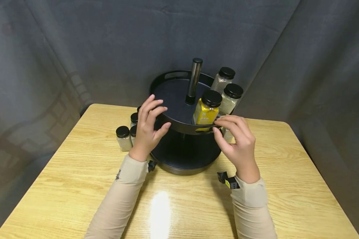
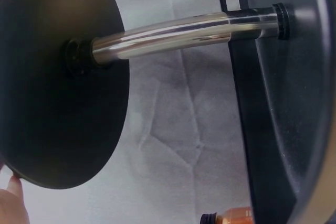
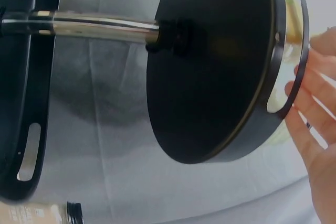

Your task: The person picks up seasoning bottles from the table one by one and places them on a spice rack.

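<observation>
A black two-tier round spice rack stands at the middle of the table. My left hand is at the left of its upper tray, fingers spread and loosely bent; in the left wrist view, its thumb meets the tray's edge. My right hand pinches the tray's front right rim by the handle slot, its thumb outside and fingertips showing through the slot. Just inside that rim stands a yellow-labelled spice jar with a black lid. Two more jars, one pale green and one greyish, stand behind it.
Several black-lidded jars stand on the wooden table left of the rack, partly hidden by my left hand. A metal post rises from the upper tray. Below is the lower tray. Grey curtains hang behind.
</observation>
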### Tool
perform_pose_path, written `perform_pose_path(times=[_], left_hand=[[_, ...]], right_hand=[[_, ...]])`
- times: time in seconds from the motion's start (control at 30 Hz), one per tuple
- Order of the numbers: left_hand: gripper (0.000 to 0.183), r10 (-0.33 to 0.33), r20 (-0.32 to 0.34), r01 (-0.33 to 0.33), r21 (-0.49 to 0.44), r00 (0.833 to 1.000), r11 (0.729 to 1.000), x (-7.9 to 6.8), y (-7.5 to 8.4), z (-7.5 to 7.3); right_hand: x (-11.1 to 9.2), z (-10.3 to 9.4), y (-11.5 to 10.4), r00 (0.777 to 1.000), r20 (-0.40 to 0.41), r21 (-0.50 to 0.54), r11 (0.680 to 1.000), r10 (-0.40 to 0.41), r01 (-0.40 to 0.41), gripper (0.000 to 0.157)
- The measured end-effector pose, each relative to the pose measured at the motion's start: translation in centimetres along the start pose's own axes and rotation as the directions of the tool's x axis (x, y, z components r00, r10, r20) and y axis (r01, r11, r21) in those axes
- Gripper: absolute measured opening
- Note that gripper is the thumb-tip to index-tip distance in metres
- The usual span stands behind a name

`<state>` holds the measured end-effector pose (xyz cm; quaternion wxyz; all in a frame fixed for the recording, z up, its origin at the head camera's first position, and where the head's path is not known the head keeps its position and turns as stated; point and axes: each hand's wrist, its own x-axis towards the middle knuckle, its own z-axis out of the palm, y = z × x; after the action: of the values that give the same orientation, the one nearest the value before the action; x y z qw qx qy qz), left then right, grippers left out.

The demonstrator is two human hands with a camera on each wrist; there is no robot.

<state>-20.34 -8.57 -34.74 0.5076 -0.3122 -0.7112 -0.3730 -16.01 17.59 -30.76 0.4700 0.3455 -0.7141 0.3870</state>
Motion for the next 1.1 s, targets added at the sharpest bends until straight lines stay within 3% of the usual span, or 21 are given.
perform_pose_path(times=[0.3, 0.9, 1.1], left_hand=[[0.048, 0.009, 0.036, -0.01, 0.028, 0.999, 1.0, 0.2, 0.1, -0.4], [0.043, 0.044, 0.077, -0.048, 0.048, 0.996, 0.998, 0.6, 0.6, -1.1], [0.042, 0.052, 0.089, -0.057, 0.05, 0.995, 0.997, 0.7, 0.8, -1.1]], right_hand=[[-0.2, -0.2, 0.8, 1.0, 0.023, 0.01, 1.0, -0.009, 0.009, 0.029], [-0.6, -0.3, 2.7, 0.998, -0.053, 0.059, 0.998, 0.029, -0.026, 0.021], [-0.7, -0.2, 3.2, 0.994, -0.089, 0.081, 0.996, 0.056, -0.048, 0.026]])
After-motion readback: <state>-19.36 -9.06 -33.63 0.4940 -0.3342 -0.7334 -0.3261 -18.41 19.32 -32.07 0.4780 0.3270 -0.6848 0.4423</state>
